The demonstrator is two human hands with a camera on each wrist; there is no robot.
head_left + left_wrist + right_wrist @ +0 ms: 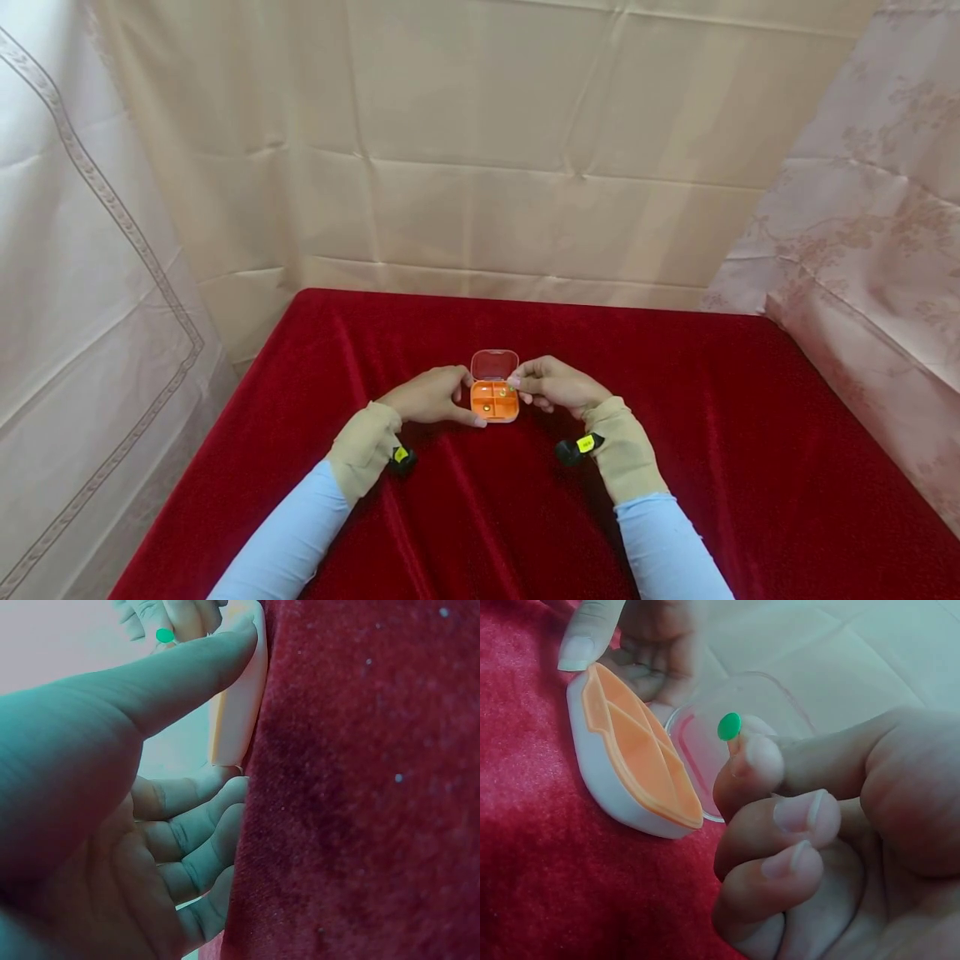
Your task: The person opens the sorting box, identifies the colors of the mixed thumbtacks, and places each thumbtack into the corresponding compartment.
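Note:
A small pill box [630, 802] with a white shell and an orange divided tray lies on the red cloth, its clear lid [495, 363] swung back. My left hand [433, 394] holds the box from the left, thumb at its near corner and fingers along its side. Above the box's right side, my right hand [561, 385] pinches a thumbtack [729, 727] with a flat green head between thumb and index finger. The other fingers of that hand are curled. Small yellowish pieces [487, 407] show in the tray compartments in the head view.
A table covered in red velvet cloth [720, 433] spreads around the box. Beige curtain [480, 225] hangs behind it, with patterned pale cloth [870, 250] on the right and white cloth [67, 275] on the left. Both wrists carry small black cameras [573, 451].

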